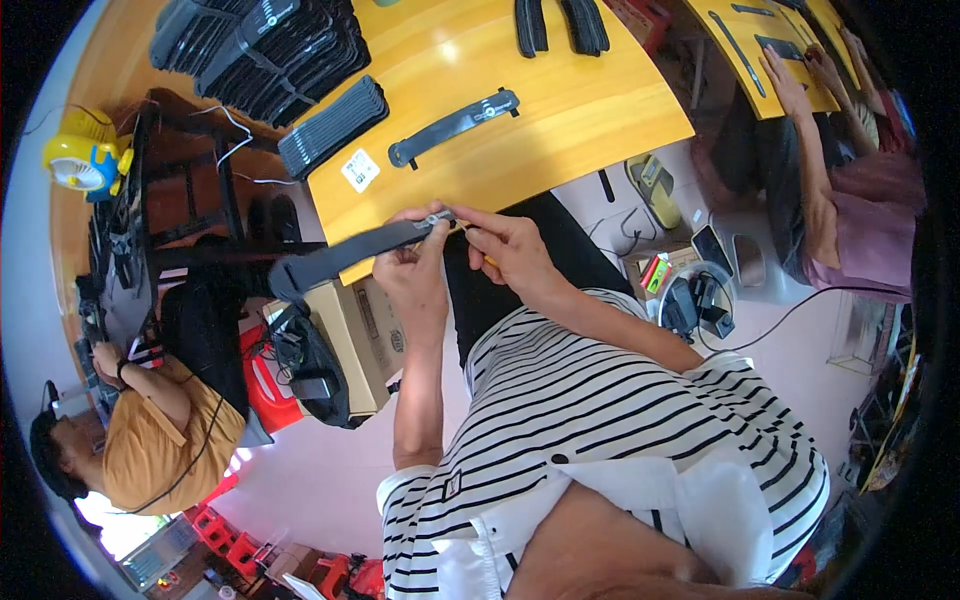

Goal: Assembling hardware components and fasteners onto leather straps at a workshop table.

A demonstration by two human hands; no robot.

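Just over the near edge of the yellow table [560, 150], my left hand [412, 265] pinches one end of a flat black strap [345, 258]. The strap's rounded far end sticks out to the left. My right hand [515, 255] is closed beside the held end, its fingertips almost at the strap. From its curled fingers shows a thin yellow tool [490, 261]; its kind and tip are hidden. Beyond my hands, a similar black strap [455, 127] lies on the table, with small tabs at its edges.
A neat stack of black straps [335, 125] and a larger banded pile [270, 50] occupy the table's left. A white label [360, 171] lies near the edge. Coworkers sit left [165, 440] and right [860, 215]. A cardboard box [365, 340] stands below left, a yellow fan [85, 155] farther left.
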